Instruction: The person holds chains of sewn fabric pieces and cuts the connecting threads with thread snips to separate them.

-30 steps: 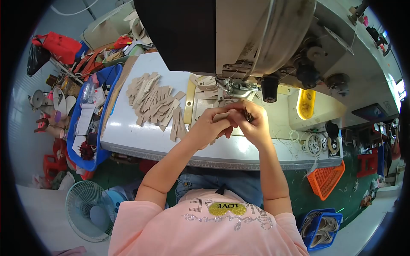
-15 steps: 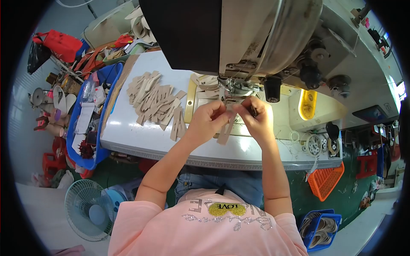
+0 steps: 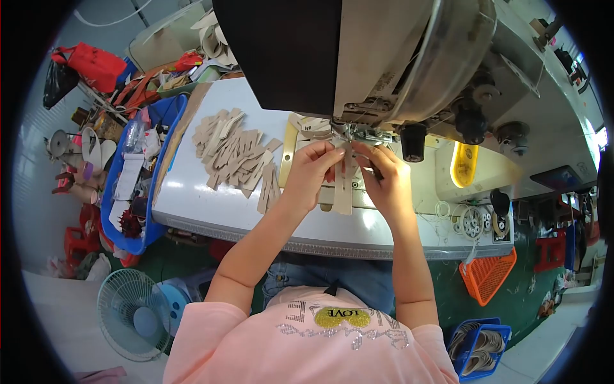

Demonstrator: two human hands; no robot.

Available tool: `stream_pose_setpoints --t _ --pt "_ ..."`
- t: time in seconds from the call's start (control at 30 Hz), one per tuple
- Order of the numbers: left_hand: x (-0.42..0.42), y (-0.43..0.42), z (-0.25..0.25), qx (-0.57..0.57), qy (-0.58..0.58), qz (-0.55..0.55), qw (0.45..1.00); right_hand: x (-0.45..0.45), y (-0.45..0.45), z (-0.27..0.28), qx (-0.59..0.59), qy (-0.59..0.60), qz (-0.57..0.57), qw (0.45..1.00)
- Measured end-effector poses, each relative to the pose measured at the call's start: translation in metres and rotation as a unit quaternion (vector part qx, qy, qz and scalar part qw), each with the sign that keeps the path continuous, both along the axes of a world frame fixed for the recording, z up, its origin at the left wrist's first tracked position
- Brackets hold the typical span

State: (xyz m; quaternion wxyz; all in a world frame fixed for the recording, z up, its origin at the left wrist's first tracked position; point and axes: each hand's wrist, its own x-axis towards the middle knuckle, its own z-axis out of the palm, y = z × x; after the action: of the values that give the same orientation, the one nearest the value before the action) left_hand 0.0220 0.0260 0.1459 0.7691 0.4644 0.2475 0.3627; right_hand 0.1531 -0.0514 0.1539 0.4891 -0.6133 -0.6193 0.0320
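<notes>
A beige slotted strip (image 3: 343, 192) hangs between my hands, its upper end under the sewing machine's presser foot area (image 3: 348, 131). My left hand (image 3: 312, 174) pinches it from the left, thumb and index finger near its top. On the other side, my right hand (image 3: 388, 176) has its fingertips closed at the strip's upper right edge. A small dark object (image 3: 377, 173) is tucked in the right palm, mostly hidden by the fingers. To the left of my left hand lies a loose pile of similar strips (image 3: 233, 153), with a few more (image 3: 268, 187) nearer to me.
The sewing machine head (image 3: 384, 57) overhangs both hands. A blue bin (image 3: 153, 192) of oddments stands left of the table (image 3: 192, 205). A yellow tray (image 3: 464, 164) and white bobbin wheel (image 3: 471, 222) are to the right. An orange basket (image 3: 488, 275) and blue basket (image 3: 480, 345) sit lower.
The strip has swung from a slant to nearly straight towards me. My right fingers have stretched forward along its upper end, and the view has shifted slightly.
</notes>
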Motion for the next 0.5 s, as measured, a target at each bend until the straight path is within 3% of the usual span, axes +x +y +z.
stream_pose_setpoints --t 0.23,0.33,0.5 --pt "-0.003 0.007 -0.003 0.01 -0.006 -0.028 1.0 0.001 -0.002 0.01 -0.06 -0.001 0.002 0.998" --pt "0.003 0.0 0.007 0.013 0.018 0.02 1.0 0.001 -0.002 0.01 -0.06 -0.005 0.0 0.998" --pt "-0.004 -0.011 -0.001 0.066 0.056 0.005 0.996 0.003 -0.001 0.005 -0.028 -0.003 0.008 1.0"
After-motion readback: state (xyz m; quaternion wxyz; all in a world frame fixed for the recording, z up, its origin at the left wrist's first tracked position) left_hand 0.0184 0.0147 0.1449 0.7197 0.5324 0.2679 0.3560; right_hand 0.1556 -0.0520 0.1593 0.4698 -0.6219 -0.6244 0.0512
